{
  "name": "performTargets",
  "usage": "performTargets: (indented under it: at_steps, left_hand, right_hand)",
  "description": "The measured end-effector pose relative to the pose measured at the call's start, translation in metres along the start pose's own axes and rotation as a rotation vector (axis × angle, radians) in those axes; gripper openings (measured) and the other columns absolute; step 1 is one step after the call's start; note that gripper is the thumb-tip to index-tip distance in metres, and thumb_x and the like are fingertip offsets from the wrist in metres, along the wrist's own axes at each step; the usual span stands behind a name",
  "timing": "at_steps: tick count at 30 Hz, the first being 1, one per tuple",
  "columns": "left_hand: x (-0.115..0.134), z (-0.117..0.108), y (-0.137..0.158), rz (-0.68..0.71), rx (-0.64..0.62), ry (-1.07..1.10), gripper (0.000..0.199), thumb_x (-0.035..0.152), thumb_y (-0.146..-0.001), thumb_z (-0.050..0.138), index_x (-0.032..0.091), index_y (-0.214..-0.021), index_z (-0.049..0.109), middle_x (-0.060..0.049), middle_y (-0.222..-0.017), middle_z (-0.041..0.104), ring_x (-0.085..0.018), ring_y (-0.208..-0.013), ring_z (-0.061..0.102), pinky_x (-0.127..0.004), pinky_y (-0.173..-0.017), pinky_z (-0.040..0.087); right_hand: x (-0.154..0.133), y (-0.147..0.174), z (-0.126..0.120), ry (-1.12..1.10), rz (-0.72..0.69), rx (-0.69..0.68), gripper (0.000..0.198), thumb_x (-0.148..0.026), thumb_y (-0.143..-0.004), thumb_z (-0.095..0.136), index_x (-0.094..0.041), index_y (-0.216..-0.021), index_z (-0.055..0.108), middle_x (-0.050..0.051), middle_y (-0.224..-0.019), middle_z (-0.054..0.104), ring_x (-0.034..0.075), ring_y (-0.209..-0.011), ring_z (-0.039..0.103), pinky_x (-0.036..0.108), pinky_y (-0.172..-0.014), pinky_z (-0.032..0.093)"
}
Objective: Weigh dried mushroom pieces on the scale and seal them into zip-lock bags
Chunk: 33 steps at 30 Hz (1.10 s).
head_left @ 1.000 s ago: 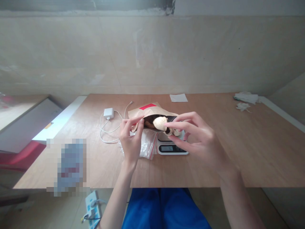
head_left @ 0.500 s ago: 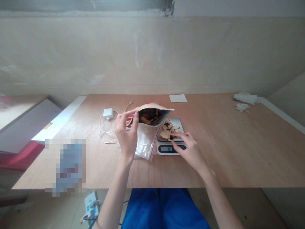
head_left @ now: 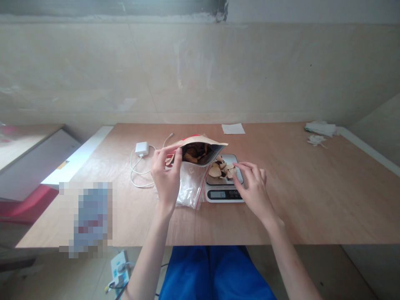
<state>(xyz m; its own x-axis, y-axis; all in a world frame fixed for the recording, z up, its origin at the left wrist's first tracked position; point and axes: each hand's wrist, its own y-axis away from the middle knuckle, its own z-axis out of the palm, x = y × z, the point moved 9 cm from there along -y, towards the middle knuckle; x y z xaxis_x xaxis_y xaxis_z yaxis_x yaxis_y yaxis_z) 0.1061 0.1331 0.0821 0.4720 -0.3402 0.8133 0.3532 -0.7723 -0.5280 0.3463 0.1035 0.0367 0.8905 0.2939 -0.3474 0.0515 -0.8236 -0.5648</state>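
Far left on the wooden table lies a white charger with its looped cable, well apart from the work.

Next to it, the left hand is raised off the table and pinches the rim of a kraft-paper pouch between thumb and fingertips, holding its mouth open and tilted toward the camera. Dark and tan dried slices show inside. The pouch looks light and pliable, its paper wall likely to crumple, so a pinch at the stiffer top rim seems the sound place to hold it.

Below the pouch lies a clear zip bag, thin, limp and probably slippery, touching the left edge of the kitchen scale.

On the scale's platform sits a small heap of pale dried slices. They appear thin, dry and brittle, very light, best taken singly by their edges with a gentle fingertip pinch.

The right hand hovers at the right of the platform, fingers loosely curled and slightly spread, index tip at the edge of the heap; it grips nothing clearly.

Farther back lie a white paper slip and, far right, crumpled tissues.
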Motion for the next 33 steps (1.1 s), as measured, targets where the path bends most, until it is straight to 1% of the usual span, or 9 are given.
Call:
performTargets:
  at_steps: [7, 14, 17, 20, 24, 26, 28, 30, 33]
  left_hand:
    - [-0.001, 0.001, 0.000, -0.004, -0.006, 0.003, 0.021, 0.037, -0.083, 0.052, 0.022, -0.092, 0.064, -0.003, -0.093, 0.062, -0.011, -0.081, 0.058, -0.022, -0.062, 0.044]
    - [-0.001, 0.001, -0.001, -0.002, -0.002, 0.017, 0.021, 0.037, -0.084, 0.051, 0.023, -0.092, 0.063, -0.003, -0.093, 0.062, -0.012, -0.083, 0.058, -0.023, -0.065, 0.044]
    - [-0.001, 0.002, -0.004, -0.001, 0.024, 0.020, 0.021, 0.038, -0.084, 0.050, 0.022, -0.092, 0.062, -0.003, -0.094, 0.061, -0.013, -0.084, 0.056, -0.024, -0.068, 0.044]
    - [-0.002, 0.002, -0.009, 0.001, 0.085, 0.018, 0.023, 0.039, -0.085, 0.049, 0.021, -0.094, 0.060, -0.004, -0.097, 0.059, -0.013, -0.087, 0.054, -0.026, -0.075, 0.044]
    - [-0.007, 0.004, -0.018, -0.032, 0.180, 0.063, 0.032, 0.043, -0.087, 0.042, 0.019, -0.108, 0.051, -0.008, -0.113, 0.050, -0.015, -0.098, 0.050, -0.030, -0.087, 0.041]
    - [-0.010, 0.007, -0.025, -0.039, 0.191, 0.083, 0.035, 0.043, -0.088, 0.039, 0.020, -0.113, 0.045, -0.009, -0.118, 0.044, -0.015, -0.104, 0.047, -0.031, -0.091, 0.039]
    - [-0.011, 0.010, -0.032, -0.025, 0.171, 0.082, 0.034, 0.042, -0.088, 0.041, 0.021, -0.114, 0.042, -0.009, -0.121, 0.042, -0.016, -0.110, 0.045, -0.032, -0.095, 0.037]
    - [-0.014, 0.011, -0.038, -0.018, 0.144, 0.081, 0.033, 0.042, -0.087, 0.043, 0.021, -0.111, 0.042, -0.008, -0.118, 0.045, -0.016, -0.108, 0.046, -0.031, -0.094, 0.037]
    - [-0.023, 0.006, -0.038, -0.067, 0.123, 0.084, 0.030, 0.046, -0.086, 0.042, 0.019, -0.099, 0.046, -0.006, -0.101, 0.053, -0.014, -0.093, 0.052, -0.029, -0.084, 0.041]
  right_hand:
    - [0.006, -0.001, -0.014, -0.050, 0.044, 0.039, 0.022, -0.024, -0.089, 0.043, -0.021, -0.106, 0.055, 0.009, -0.105, 0.056, 0.022, -0.102, 0.050, 0.039, -0.088, 0.036]
    - [0.004, 0.003, -0.014, -0.063, 0.058, 0.034, 0.021, -0.023, -0.088, 0.043, -0.022, -0.104, 0.057, 0.008, -0.104, 0.055, 0.022, -0.101, 0.050, 0.039, -0.088, 0.035]
    - [0.004, 0.006, -0.012, -0.070, 0.058, 0.027, 0.021, -0.022, -0.088, 0.042, -0.022, -0.103, 0.057, 0.008, -0.104, 0.054, 0.022, -0.101, 0.050, 0.039, -0.088, 0.035]
    - [0.003, 0.009, -0.012, -0.075, 0.058, 0.025, 0.021, -0.022, -0.088, 0.042, -0.022, -0.103, 0.057, 0.008, -0.104, 0.054, 0.022, -0.101, 0.050, 0.039, -0.087, 0.036]
    - [0.002, 0.014, -0.010, -0.085, 0.048, 0.018, 0.021, -0.021, -0.089, 0.041, -0.022, -0.103, 0.057, 0.008, -0.103, 0.054, 0.022, -0.100, 0.050, 0.039, -0.086, 0.036]
    - [0.001, 0.016, -0.008, -0.092, 0.050, 0.011, 0.021, -0.022, -0.089, 0.041, -0.022, -0.102, 0.057, 0.008, -0.103, 0.054, 0.022, -0.100, 0.050, 0.039, -0.086, 0.036]
    - [0.001, 0.019, -0.006, -0.096, 0.060, -0.004, 0.021, -0.022, -0.089, 0.041, -0.022, -0.102, 0.057, 0.008, -0.103, 0.053, 0.022, -0.100, 0.050, 0.039, -0.087, 0.037]
    - [0.000, 0.021, -0.005, -0.100, 0.074, -0.019, 0.021, -0.022, -0.089, 0.041, -0.022, -0.102, 0.057, 0.009, -0.104, 0.053, 0.022, -0.100, 0.050, 0.039, -0.087, 0.037]
    - [-0.006, 0.020, -0.006, -0.131, 0.072, -0.024, 0.022, -0.021, -0.089, 0.040, -0.023, -0.102, 0.057, 0.008, -0.104, 0.054, 0.022, -0.101, 0.051, 0.040, -0.087, 0.037]
